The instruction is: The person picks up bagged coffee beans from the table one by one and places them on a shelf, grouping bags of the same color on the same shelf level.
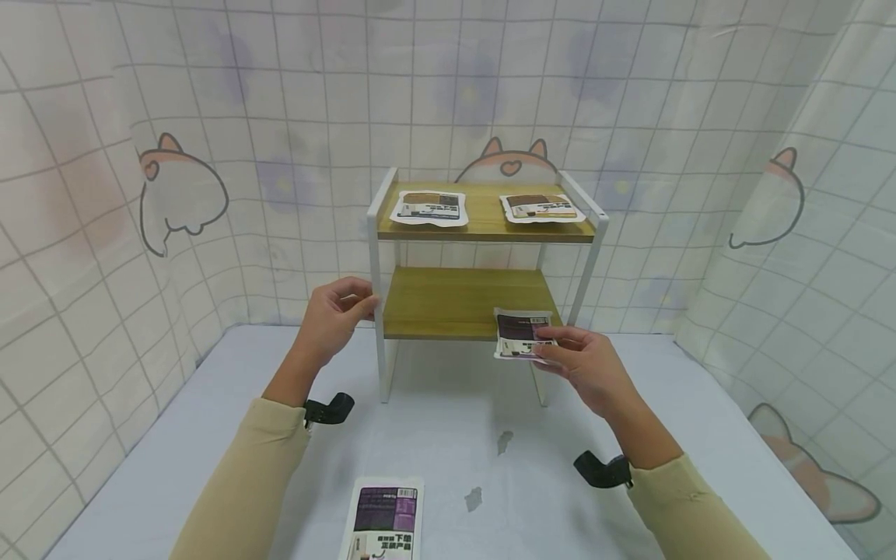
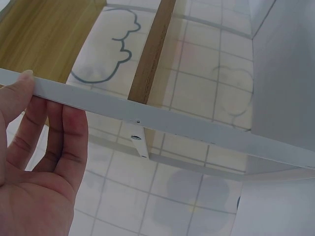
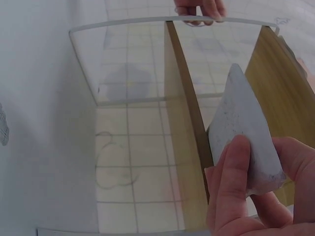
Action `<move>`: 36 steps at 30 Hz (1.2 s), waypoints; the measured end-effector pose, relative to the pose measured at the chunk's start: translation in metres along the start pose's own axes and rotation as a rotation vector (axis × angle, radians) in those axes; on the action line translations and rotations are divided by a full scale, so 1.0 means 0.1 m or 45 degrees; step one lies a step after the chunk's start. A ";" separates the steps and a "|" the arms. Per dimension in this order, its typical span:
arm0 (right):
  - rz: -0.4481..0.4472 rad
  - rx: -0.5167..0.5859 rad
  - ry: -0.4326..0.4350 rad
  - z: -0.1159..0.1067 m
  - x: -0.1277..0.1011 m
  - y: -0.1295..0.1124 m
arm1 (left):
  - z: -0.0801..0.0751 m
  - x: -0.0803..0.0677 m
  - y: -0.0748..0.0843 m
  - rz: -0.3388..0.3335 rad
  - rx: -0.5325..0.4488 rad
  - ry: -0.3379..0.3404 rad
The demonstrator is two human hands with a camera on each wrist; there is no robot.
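Observation:
My right hand [image 1: 586, 364] pinches a flat white packet [image 1: 521, 336] with a dark purple printed label, in front of the lower shelf's right end. In the right wrist view the packet's plain back [image 3: 241, 123] faces the camera, near the wooden shelf edge [image 3: 189, 93]. With thumb and fingers my left hand [image 1: 337, 315] grips the white front left post [image 1: 378, 295] of the two-tier rack. The left wrist view shows thumb and fingertips on either side of that white bar [image 2: 98, 97]. The lower wooden shelf [image 1: 455, 299] spans between the posts.
On the upper shelf [image 1: 483, 225] lie a packet with a blue-grey label [image 1: 430, 208] and one with a brown label [image 1: 542, 208]. Another purple-labelled packet [image 1: 383, 519] lies on the white tabletop at the front. Two grey patches [image 1: 473, 498] mark the cloth. A gridded curtain surrounds the table.

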State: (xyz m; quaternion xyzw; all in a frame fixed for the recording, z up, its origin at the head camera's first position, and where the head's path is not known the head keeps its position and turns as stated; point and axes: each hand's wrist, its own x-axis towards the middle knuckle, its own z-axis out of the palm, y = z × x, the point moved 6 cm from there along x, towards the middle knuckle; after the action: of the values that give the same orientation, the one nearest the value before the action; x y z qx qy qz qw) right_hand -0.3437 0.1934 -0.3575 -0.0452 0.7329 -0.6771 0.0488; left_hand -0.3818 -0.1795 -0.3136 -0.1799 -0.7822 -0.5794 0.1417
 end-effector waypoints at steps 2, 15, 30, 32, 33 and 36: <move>-0.002 0.004 -0.002 0.00 0.00 0.00 | 0.00 0.00 0.00 -0.003 0.000 0.001; -0.020 -0.028 -0.038 0.01 -0.05 0.03 | -0.01 -0.01 0.01 0.000 -0.012 0.004; -0.040 -0.025 -0.010 0.02 -0.09 -0.01 | 0.00 0.00 0.01 0.014 -0.008 0.005; -0.039 -0.029 -0.004 0.01 -0.09 -0.01 | 0.00 0.00 0.01 0.014 -0.008 0.004; -0.039 -0.031 -0.002 0.01 -0.09 -0.01 | 0.00 0.00 0.02 0.014 -0.009 0.004; -0.039 -0.032 0.000 0.02 -0.09 -0.01 | 0.00 -0.01 0.02 0.013 -0.008 0.004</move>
State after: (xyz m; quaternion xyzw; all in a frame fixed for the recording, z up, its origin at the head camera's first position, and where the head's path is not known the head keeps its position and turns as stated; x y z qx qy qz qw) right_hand -0.3348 0.1928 -0.3563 -0.0571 0.7406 -0.6684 0.0378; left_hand -0.3803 -0.1787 -0.3121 -0.1833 -0.7792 -0.5815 0.1454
